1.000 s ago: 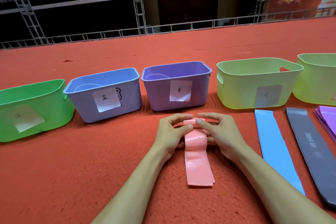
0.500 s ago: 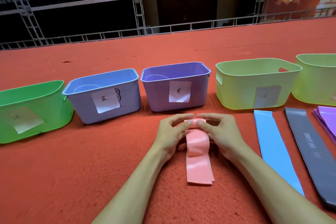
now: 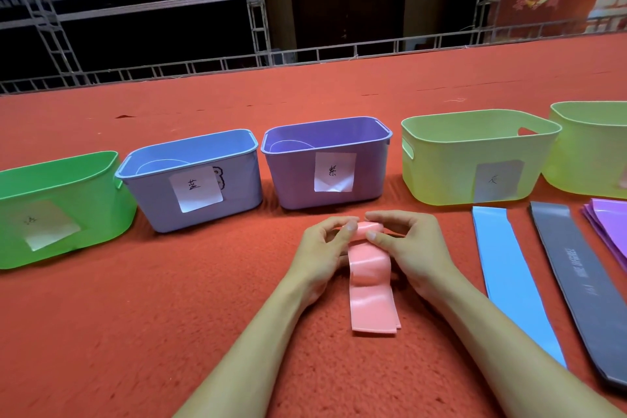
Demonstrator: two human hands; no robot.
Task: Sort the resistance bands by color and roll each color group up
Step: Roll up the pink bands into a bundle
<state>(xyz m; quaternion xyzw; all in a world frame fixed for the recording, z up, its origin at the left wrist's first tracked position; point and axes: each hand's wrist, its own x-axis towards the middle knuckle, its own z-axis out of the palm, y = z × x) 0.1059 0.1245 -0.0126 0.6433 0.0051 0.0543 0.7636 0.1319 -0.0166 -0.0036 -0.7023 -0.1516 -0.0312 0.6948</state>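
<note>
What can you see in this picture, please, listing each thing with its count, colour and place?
green bin: one, green, far left of the row
blue bin: one, blue, second from left
purple bin: one, purple, middle
fourth bin: one, yellow-green, right of purple
fifth bin: one, yellow-green, cut off at right edge
pink band: layered, count unclear, pink, centre, far end rolled
blue band: one, light blue, flat, right of pink
grey band: one, dark grey, right of blue
purple bands: stack, count unclear, right edge
carpet: red-orange, under everything
metal truss: grey, background
left hand, right hand: hands pinch the pink roll
</note>
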